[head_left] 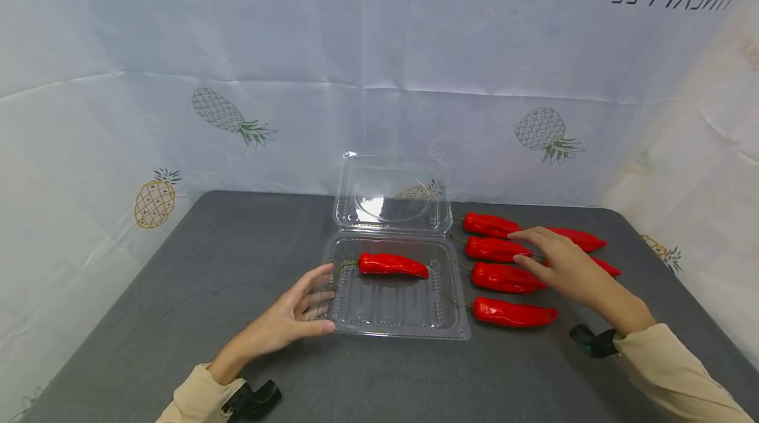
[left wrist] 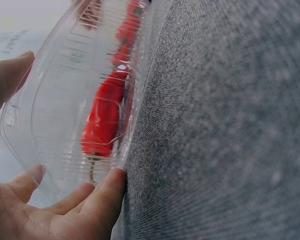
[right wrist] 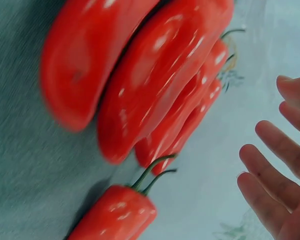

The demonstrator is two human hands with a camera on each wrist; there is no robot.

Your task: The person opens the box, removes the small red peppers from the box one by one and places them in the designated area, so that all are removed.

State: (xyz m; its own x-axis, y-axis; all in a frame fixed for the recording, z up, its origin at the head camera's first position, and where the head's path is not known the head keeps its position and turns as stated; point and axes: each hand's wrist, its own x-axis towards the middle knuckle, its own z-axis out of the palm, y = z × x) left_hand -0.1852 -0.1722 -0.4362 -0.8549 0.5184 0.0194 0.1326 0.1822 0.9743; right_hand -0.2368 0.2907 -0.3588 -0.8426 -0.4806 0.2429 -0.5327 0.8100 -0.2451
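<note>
A clear plastic clamshell container (head_left: 379, 314) stands with its lid (head_left: 394, 196) raised at the back. One red pepper (head_left: 393, 265) lies crosswise inside, its stem to the left. My left hand (head_left: 283, 323) rests at the container's left side; in the left wrist view the spread fingers (left wrist: 110, 200) touch its wall. My right hand (head_left: 563, 268) hovers over the red peppers on the right, thumb and fingers apart, holding nothing. Below it lie a front pepper (head_left: 514, 313) and a second pepper (head_left: 506, 277). The right wrist view shows bare space between the hand (right wrist: 280, 165) and the peppers (right wrist: 160, 75).
Farther back lie two more left-column peppers, one (head_left: 495, 249) in front of the other (head_left: 489, 225). Two peppers, one at the back (head_left: 581, 238) and one partly hidden (head_left: 606, 267), lie beyond my right hand. A pineapple-print cloth (head_left: 379, 47) hangs behind the dark table (head_left: 237, 245).
</note>
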